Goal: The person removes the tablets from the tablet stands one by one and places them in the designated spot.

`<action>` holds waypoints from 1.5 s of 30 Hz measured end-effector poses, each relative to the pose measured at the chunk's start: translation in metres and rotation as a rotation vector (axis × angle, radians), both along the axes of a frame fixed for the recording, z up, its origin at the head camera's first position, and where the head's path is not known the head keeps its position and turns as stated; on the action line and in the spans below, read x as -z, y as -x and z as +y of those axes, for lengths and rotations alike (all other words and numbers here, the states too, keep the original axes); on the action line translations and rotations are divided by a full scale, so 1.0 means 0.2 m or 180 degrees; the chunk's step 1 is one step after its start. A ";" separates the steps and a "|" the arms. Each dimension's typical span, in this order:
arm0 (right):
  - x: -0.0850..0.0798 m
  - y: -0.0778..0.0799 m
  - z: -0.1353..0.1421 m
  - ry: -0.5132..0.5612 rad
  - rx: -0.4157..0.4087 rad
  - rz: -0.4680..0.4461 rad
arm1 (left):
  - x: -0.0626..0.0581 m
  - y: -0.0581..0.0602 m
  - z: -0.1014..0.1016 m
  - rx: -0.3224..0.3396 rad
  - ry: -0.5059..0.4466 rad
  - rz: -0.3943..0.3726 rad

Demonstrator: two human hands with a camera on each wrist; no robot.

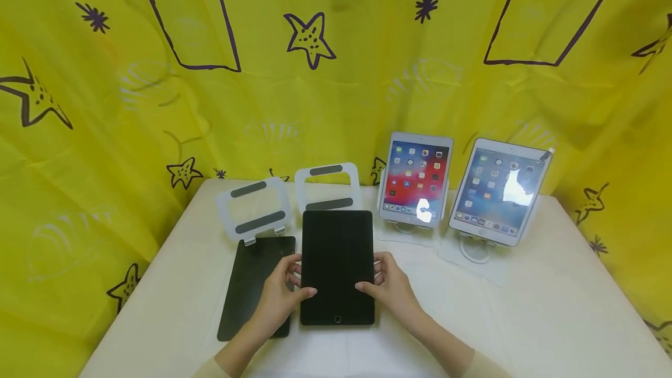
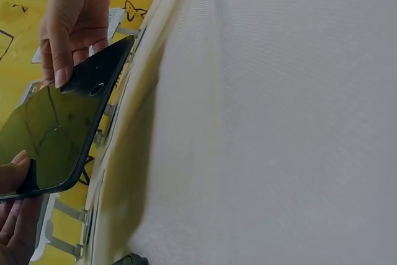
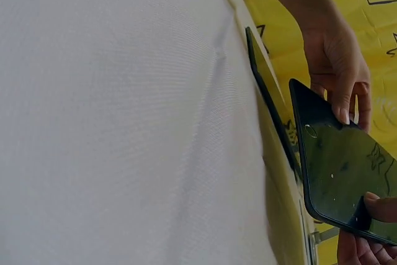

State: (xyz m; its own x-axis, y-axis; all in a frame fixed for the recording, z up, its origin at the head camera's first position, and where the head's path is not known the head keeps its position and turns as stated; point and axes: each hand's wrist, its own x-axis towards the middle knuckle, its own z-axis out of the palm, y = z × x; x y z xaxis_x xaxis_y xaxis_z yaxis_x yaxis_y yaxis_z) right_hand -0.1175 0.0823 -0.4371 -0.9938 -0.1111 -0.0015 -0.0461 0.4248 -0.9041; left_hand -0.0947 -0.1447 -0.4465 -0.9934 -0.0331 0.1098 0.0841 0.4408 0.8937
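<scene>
A black tablet [image 1: 338, 261] with a round home button is held upright between both hands, above the table. My left hand [image 1: 283, 287] grips its left edge, thumb over the dark screen and fingers behind. On the opposite edge my right hand [image 1: 391, 286] holds it the same way. Both wrist views show the tablet tilted, its glossy screen [image 2: 56, 122] reflecting the yellow curtain. A second black tablet [image 1: 252, 296] lies on the table under the left forearm. Behind the held tablet stands a white stand [image 1: 357, 182] with grey pads, its lower part hidden.
Another bare white stand [image 1: 223, 209] is at the back left. Two white tablets with lit screens, one red and blue [image 1: 415, 179] and one bluish [image 1: 493, 191], rest on stands at the back right. A yellow curtain [image 1: 362, 104] hangs behind the white-covered table [image 1: 567, 308].
</scene>
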 end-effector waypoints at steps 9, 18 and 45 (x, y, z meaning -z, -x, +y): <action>0.07 -0.04 0.01 0.0070 -0.0170 -0.0074 | 0.05 -0.02 -0.04 0.0063 0.0071 -0.0174; 0.14 -0.02 0.01 0.0402 -0.0502 -0.0471 | 0.09 -0.01 -0.07 0.0135 0.0072 -0.0347; 0.14 0.09 -0.03 -0.0001 -0.0379 -0.0942 | 0.05 0.12 -0.11 0.0696 0.0558 -0.0998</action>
